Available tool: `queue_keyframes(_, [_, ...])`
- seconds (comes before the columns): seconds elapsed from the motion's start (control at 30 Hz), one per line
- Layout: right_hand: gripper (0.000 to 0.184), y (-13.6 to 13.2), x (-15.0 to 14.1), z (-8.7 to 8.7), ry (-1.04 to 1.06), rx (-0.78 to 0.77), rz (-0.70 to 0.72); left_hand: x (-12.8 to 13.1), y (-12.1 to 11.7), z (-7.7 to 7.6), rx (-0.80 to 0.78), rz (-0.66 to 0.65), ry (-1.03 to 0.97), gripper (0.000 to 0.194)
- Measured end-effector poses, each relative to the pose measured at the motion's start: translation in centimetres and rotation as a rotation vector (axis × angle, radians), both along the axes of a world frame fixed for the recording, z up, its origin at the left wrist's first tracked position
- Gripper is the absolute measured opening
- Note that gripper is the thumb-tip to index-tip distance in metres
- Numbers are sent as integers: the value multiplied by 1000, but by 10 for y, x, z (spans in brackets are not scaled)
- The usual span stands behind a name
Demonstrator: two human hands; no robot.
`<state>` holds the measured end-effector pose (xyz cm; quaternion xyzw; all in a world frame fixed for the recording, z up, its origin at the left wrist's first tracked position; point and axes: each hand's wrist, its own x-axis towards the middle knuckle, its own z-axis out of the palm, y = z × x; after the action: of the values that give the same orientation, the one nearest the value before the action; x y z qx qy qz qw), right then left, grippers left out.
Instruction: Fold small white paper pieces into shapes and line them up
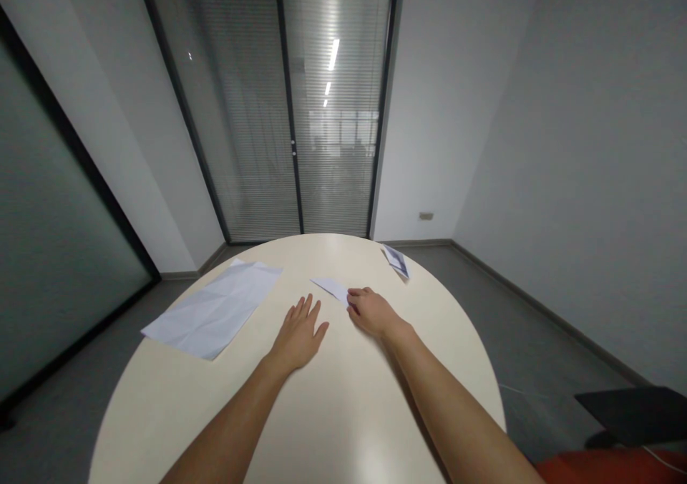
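Note:
A small folded piece of white paper [330, 288] lies on the round cream table [322, 427], narrowing to a point at its left end. My right hand [373, 313] is at the paper's right end, fingers curled and closed over it, partly hiding that end. Just nearer to me, my left hand [299, 335] is open, palm down with fingers spread, close to the tabletop and apart from the paper. Whether its palm touches the table I cannot tell.
A large creased white sheet [215, 308] lies at the table's left. Near the far right edge sits another folded paper [396, 261] with dark markings. Beyond the table are glass doors with blinds [335, 169]. A black flat object [636, 412] is at lower right.

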<state>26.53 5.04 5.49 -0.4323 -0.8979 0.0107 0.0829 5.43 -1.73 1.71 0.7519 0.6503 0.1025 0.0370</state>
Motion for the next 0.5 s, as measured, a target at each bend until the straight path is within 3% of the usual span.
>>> queue_keyframes(0.23, [41, 4, -9, -4, -121, 38, -242, 0, -5, 9, -13, -6, -9, 62])
queue_keyframes(0.5, [46, 31, -12, -9, -151, 15, -457, -4, -3, 7, -21, -11, -12, 62])
